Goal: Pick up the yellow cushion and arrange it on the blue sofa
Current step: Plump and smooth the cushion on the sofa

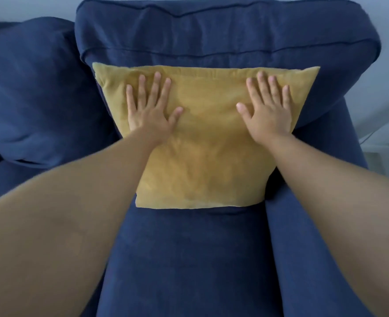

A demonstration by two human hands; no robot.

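The yellow cushion (202, 152) leans upright against the back cushion of the blue sofa (189, 259), its lower edge resting on the seat. My left hand (151, 108) lies flat on the cushion's upper left part, fingers spread. My right hand (266, 108) lies flat on its upper right part, fingers spread too. Neither hand grips the fabric; both palms press against its face.
A second blue back cushion (33, 92) stands to the left. The sofa's right armrest (307, 225) runs along the right side. A pale wall and a white object (381, 156) lie beyond the sofa on the right.
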